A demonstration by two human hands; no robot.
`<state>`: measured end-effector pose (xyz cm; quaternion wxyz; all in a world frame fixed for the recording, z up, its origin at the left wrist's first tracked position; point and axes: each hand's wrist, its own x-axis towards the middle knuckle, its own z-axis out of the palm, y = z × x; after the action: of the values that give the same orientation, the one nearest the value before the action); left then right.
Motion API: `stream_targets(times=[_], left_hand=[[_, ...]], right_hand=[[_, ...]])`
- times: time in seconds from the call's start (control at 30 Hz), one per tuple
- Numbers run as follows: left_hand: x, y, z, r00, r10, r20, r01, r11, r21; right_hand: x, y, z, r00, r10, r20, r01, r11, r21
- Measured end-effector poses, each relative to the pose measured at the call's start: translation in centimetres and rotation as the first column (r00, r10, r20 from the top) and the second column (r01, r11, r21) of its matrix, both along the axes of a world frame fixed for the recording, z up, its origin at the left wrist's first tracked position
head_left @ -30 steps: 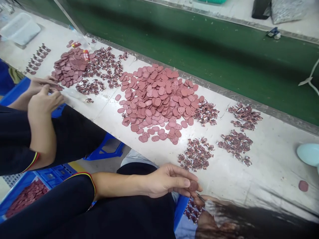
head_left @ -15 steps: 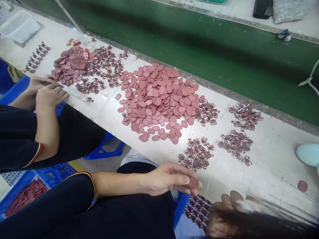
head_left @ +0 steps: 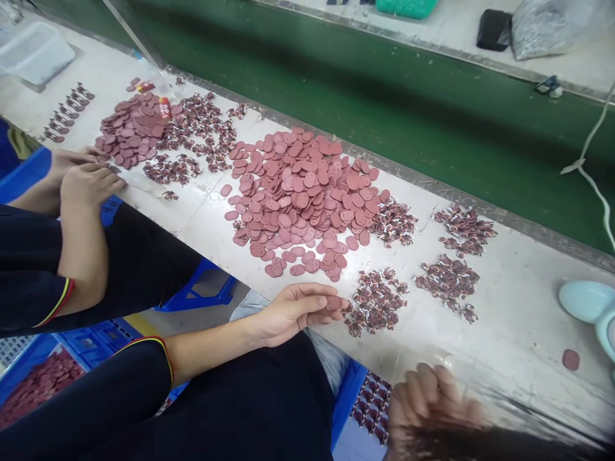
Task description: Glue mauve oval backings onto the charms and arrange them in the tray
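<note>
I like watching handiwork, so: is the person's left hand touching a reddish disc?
Touching. The head view shows the left hand holding the reddish disc between thumb and fingers.

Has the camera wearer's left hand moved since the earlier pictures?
Yes. Judged against the large heap of reddish oval discs, the left hand has moved up and left in the view, closer to it.

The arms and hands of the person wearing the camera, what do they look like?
The left hand is bare, with no glove. The dark navy left sleeve is short, edged in red and yellow. The right hand looks bare too, but it's blurry and its sleeve doesn't show.
</note>
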<state>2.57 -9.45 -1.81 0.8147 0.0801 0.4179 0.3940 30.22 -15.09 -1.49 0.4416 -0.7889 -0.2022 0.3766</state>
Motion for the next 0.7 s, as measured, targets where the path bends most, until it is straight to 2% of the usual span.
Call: stream_targets(times=[0.03, 0.1, 0.2, 0.33, 0.47, 0.53, 0.6, 0.7], left_hand=[[0.0, 0.0, 0.0, 1.000, 0.005, 0.004, -0.005, 1.000, -0.002], [0.1, -0.1, 0.1, 1.000, 0.015, 0.018, -0.015, 1.000, -0.008], [0.3, -0.2, 0.3, 0.999, 0.018, 0.042, -0.017, 1.000, -0.012], [0.4, -0.4, 0.3, 0.998, 0.002, 0.064, -0.002, 1.000, -0.010], [1.0, -1.0, -0.1, 0.997, -0.013, 0.081, 0.015, 0.999, -0.028], [1.3, -1.3, -0.3, 0.996, -0.024, 0.088, 0.027, 0.999, -0.036], [1.5, -1.6, -0.6, 0.996, -0.033, 0.085, 0.037, 0.999, -0.039], [1.5, -1.8, -1.0, 0.995, -0.042, 0.090, 0.045, 0.998, -0.031]], right_hand=[[-0.8, -0.5, -0.3, 0.981, 0.188, 0.051, -0.191, 0.979, 0.077], [-2.1, -1.0, -1.3, 0.867, 0.447, 0.221, -0.476, 0.875, 0.095], [-2.9, -0.6, -3.5, 0.661, 0.626, 0.414, -0.699, 0.714, 0.035], [-1.4, -0.3, -5.6, 0.485, 0.680, 0.551, -0.811, 0.585, -0.008], [-0.1, -0.7, -6.1, 0.345, 0.713, 0.610, -0.867, 0.491, -0.083], [0.0, -0.7, -5.8, 0.333, 0.722, 0.607, -0.876, 0.475, -0.085], [0.1, -0.7, -5.4, 0.356, 0.731, 0.582, -0.875, 0.479, -0.066], [0.6, -1.0, -4.2, 0.435, 0.719, 0.542, -0.840, 0.541, -0.043]])
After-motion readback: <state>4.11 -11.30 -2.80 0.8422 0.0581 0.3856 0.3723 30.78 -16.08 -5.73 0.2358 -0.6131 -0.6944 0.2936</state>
